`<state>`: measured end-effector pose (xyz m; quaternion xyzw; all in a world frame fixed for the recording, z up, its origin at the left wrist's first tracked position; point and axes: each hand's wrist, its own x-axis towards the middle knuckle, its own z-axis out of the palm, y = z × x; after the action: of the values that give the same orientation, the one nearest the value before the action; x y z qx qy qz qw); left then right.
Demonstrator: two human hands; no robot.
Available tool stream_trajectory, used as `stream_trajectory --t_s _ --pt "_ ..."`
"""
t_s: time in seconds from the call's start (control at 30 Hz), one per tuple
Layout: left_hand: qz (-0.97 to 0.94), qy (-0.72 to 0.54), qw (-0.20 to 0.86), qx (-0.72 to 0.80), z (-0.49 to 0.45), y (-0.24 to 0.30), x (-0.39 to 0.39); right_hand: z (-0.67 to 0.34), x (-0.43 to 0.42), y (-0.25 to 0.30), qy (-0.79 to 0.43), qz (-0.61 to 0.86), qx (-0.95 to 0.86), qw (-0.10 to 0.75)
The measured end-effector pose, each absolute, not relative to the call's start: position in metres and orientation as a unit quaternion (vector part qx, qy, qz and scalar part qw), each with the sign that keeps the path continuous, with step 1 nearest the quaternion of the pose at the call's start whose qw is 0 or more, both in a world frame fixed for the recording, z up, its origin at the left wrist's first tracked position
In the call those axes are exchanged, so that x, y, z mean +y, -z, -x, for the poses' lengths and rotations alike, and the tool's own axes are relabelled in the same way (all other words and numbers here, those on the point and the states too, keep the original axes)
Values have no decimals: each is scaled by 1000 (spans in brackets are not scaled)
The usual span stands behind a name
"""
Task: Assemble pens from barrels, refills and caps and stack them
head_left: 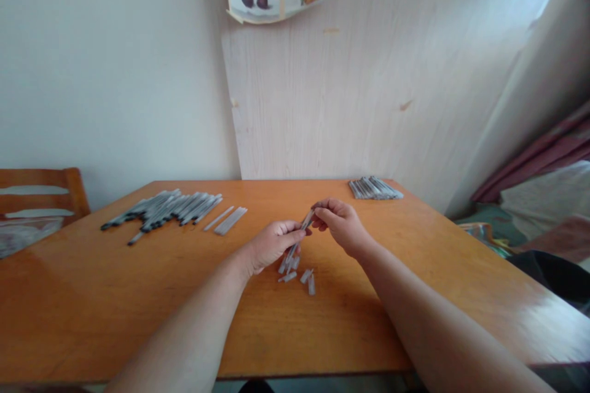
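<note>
Over the middle of the table, my left hand (279, 241) and my right hand (338, 224) hold a slim pen (308, 218) between them. The left thumb and fingers are closed around its lower part. At its upper end, the right thumb and fingertips pinch the pen; the tip is partly hidden by them. Just below my left hand lie several small translucent plastic pieces (289, 277), too small to name surely. Two more, one of them a short clear piece (311, 285), lie a little to the right.
On the left lies a spread of pens with dark ends (175, 207). Beside it are several clear tubes (230, 221). A stack of similar pens (374, 188) sits at the back right of the wooden table (138, 313). A chair (74, 193) stands left; a wall closes the back.
</note>
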<state>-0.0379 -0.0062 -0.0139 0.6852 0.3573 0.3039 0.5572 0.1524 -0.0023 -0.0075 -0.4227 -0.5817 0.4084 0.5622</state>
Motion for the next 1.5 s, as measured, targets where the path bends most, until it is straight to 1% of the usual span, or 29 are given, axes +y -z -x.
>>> stream_trajectory --t_s 0.13,0.37,0.53,0.7,0.8,0.93,1.03,1.13,1.23,1.37,1.43,1.5 --pt "-685 -311 556 354 37 15 -6 -154 1 13 -364 436 -615 547" --pt "-692 -328 538 353 38 16 -2 -157 3 18 -217 462 -698 502" --pt "-701 -336 520 354 38 17 0 -158 0 16 -199 461 -706 499" --pt "-701 -336 521 352 38 18 1 -157 -2 16 -223 461 -704 493" --pt "-700 -336 521 355 38 17 1 -161 0 14 -246 464 -680 512" --pt "-695 -347 513 364 39 17 2 -175 4 4 -281 491 -592 573" --pt "-693 -351 508 372 40 18 4 -192 8 -3 -258 522 -529 617" --pt "-693 -353 501 380 40 18 4 -209 15 -1 -232 566 -494 617" --pt "-693 -354 495 386 40 17 4 -225 25 9 -198 623 -518 552" --pt "-692 -356 493 390 41 18 5 -237 39 27 -120 680 -595 411" --pt "-693 -355 491 391 42 19 5 -240 43 35 -109 689 -628 344" --pt "-694 -356 489 390 43 19 6 -241 46 40 -109 690 -649 301"
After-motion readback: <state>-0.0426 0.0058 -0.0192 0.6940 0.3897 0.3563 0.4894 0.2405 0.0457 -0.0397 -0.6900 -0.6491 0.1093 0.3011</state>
